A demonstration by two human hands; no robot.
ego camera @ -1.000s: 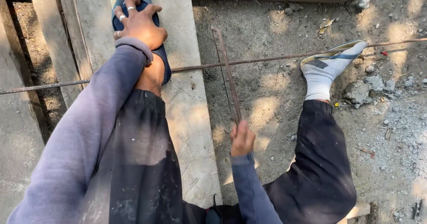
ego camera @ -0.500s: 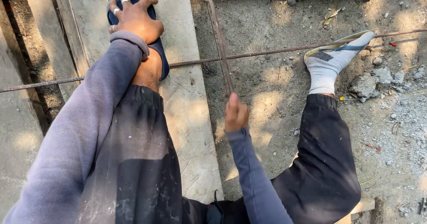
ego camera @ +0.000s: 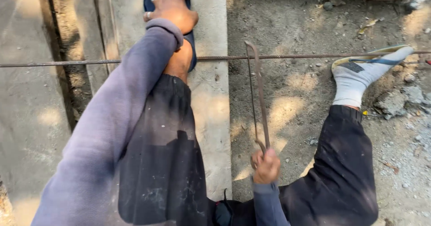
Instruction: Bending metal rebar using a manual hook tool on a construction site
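across the ribbed steel rod (ego camera: 292, 56) — rusty hacksaw (ego camera: 259, 96), right hand (ego camera: 266, 166) gripping

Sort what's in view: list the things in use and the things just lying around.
In use: hacksaw in right hand; steel rod under its blade; left hand on blue sandal; concrete slab.
Lying about: stones; dry leaf.

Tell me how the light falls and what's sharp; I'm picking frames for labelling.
Head view: dappled sun patches lie on the concrete slab and the dirt, no glare. The hacksaw and rebar are sharp; the right hand has its grip on the saw. The left hand looks clear, its near sleeve soft.
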